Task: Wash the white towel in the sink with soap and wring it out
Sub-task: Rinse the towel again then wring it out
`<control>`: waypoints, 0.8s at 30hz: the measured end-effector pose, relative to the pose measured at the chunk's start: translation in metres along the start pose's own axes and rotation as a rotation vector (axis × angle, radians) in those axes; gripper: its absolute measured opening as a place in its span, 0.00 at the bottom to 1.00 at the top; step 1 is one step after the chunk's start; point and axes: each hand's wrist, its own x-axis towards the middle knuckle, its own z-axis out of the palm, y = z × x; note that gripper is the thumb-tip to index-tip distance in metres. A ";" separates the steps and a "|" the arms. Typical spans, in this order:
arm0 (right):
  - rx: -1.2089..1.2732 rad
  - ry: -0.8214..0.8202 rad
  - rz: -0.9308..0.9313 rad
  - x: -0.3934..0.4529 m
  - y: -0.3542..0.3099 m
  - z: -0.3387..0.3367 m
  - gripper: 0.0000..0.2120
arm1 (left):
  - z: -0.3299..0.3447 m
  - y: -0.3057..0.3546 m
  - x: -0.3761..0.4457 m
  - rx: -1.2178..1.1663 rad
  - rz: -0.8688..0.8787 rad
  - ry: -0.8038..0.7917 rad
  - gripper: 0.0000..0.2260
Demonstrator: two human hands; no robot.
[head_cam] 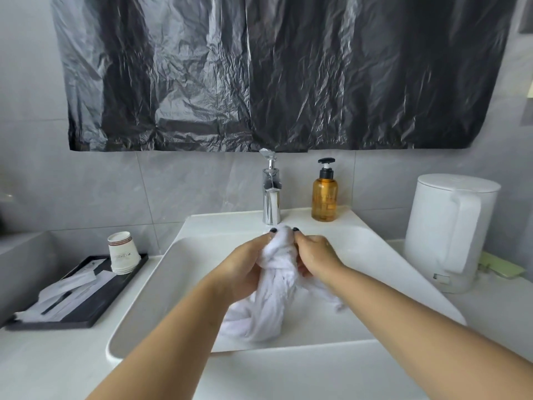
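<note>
Both arms reach out over the sink (150, 298), left hand (245, 267) and right hand (314, 256) squeezing the towel (278, 287) between them, tap (271, 194) at 12 o'clock.

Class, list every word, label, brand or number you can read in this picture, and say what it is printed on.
No text here can be read.
Paper cups: a dark printed mark, too blurred to read.
Soap bottle: faint print on the amber body, too small to read.
Packets on the black tray: dark print, illegible.
Kettle: no readable marking.
</note>
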 end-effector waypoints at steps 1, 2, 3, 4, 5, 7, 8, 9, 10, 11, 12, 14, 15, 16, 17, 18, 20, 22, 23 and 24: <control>0.185 -0.104 0.099 -0.005 -0.007 0.000 0.23 | 0.006 0.003 -0.001 -0.039 0.009 0.005 0.21; 0.312 -0.183 0.158 -0.009 -0.011 -0.001 0.23 | 0.010 0.005 0.000 -0.080 0.011 0.008 0.26; 0.359 -0.241 0.167 -0.010 -0.013 -0.004 0.22 | 0.015 0.009 0.001 -0.103 0.017 0.025 0.30; 0.361 -0.261 0.152 -0.009 -0.014 -0.007 0.22 | 0.018 0.015 0.002 -0.115 0.036 0.053 0.31; 0.364 -0.248 0.136 -0.007 -0.014 -0.011 0.21 | 0.023 0.021 0.002 -0.133 0.064 0.075 0.30; 0.425 -0.216 0.088 -0.005 -0.016 -0.022 0.18 | 0.031 0.030 0.001 -0.157 0.126 0.119 0.21; 0.488 -0.213 0.065 -0.004 -0.020 -0.029 0.14 | 0.035 0.033 0.000 -0.141 0.167 0.144 0.16; 0.549 -0.219 0.047 -0.003 -0.024 -0.039 0.08 | 0.035 0.035 -0.001 -0.126 0.214 0.176 0.12; 0.590 -0.234 0.036 -0.003 -0.030 -0.049 0.04 | 0.036 0.039 -0.003 -0.124 0.266 0.208 0.11; 0.617 -0.230 0.034 -0.001 -0.036 -0.059 0.06 | 0.035 0.043 -0.005 -0.137 0.314 0.241 0.11; 0.646 -0.207 0.046 0.001 -0.040 -0.070 0.08 | 0.033 0.048 -0.006 -0.168 0.358 0.268 0.11; 0.681 -0.124 0.107 0.005 -0.045 -0.088 0.09 | 0.031 0.058 -0.008 -0.204 0.427 0.328 0.10; 0.677 -0.099 0.140 0.007 -0.044 -0.094 0.08 | 0.031 0.062 -0.008 -0.207 0.441 0.372 0.10; 0.664 -0.097 0.166 0.008 -0.042 -0.096 0.08 | 0.029 0.064 -0.007 -0.193 0.436 0.434 0.10; 0.657 -0.109 0.184 0.007 -0.041 -0.097 0.09 | 0.026 0.064 -0.003 -0.143 0.415 0.509 0.11; 0.660 -0.115 0.192 0.006 -0.039 -0.095 0.09 | 0.022 0.062 0.000 -0.044 0.384 0.574 0.12; 0.696 -0.125 0.199 0.003 -0.035 -0.085 0.08 | 0.013 0.055 0.003 0.222 0.291 0.580 0.12; 0.749 -0.173 0.214 -0.004 -0.027 -0.070 0.07 | 0.008 0.044 -0.002 0.382 0.128 0.456 0.06; 0.775 -0.206 0.232 -0.008 -0.021 -0.062 0.06 | 0.008 0.039 -0.007 0.377 0.067 0.399 0.04; 0.752 -0.229 0.256 -0.012 -0.015 -0.055 0.05 | 0.009 0.036 -0.012 0.329 0.040 0.361 0.05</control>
